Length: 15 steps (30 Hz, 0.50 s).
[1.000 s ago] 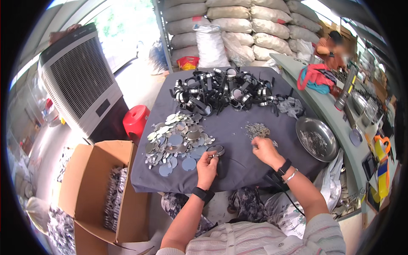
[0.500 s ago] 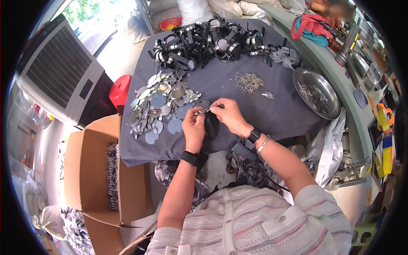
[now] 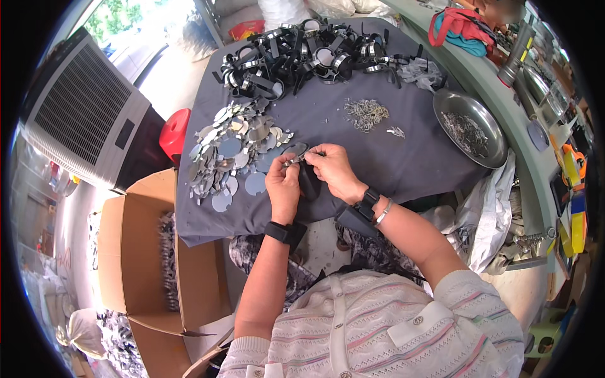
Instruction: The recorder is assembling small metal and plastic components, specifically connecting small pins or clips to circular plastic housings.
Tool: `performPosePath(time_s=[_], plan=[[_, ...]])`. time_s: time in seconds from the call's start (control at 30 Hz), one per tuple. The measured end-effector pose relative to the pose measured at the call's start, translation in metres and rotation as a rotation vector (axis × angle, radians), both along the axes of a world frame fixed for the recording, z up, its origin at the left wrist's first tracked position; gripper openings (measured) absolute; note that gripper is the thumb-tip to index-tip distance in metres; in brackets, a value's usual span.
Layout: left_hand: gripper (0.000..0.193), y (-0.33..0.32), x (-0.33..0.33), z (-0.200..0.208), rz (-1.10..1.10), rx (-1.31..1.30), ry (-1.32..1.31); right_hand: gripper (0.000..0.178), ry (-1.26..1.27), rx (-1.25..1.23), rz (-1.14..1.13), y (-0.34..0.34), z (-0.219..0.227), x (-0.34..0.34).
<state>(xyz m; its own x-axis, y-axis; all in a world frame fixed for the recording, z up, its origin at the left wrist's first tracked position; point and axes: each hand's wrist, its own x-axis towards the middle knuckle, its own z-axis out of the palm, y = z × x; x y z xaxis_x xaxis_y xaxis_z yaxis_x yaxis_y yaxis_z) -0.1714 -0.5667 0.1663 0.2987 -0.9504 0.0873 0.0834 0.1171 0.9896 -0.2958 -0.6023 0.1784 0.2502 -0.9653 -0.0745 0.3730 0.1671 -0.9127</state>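
My left hand [image 3: 283, 187] and my right hand [image 3: 333, 170] meet over the near edge of a grey cloth-covered table [image 3: 403, 164]. Together they pinch a small round metal disc with a black strap part [image 3: 301, 156] between the fingertips. A heap of shiny round metal discs [image 3: 230, 151] lies just left of my hands. A small pile of little metal clips [image 3: 365, 113] lies beyond my right hand. A tangle of black straps with round metal rings [image 3: 302, 57] fills the far side of the table.
A round metal bowl [image 3: 469, 129] with small metal bits stands at the right. An open cardboard box [image 3: 135, 252] with finished pieces is on the floor at my left. A big grey fan unit [image 3: 82, 113] and a red stool [image 3: 175, 133] stand beyond it.
My right hand left the clip pile and came back to my left hand. Both hands now work together on the disc piece. My head has tilted further down.
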Motion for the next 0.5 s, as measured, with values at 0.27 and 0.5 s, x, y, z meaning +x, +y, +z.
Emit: performPosePath(time_s=[0.27,0.5], plan=[[0.014,0.000,-0.001,0.002,0.022,-0.004,0.014,0.009,0.045,-0.022,-0.064,0.004,0.004,0.006],[0.013,0.000,-0.003,0.002,0.021,-0.015,0.031,0.007,0.230,-0.204,0.006,-0.013,-0.004,-0.003]])
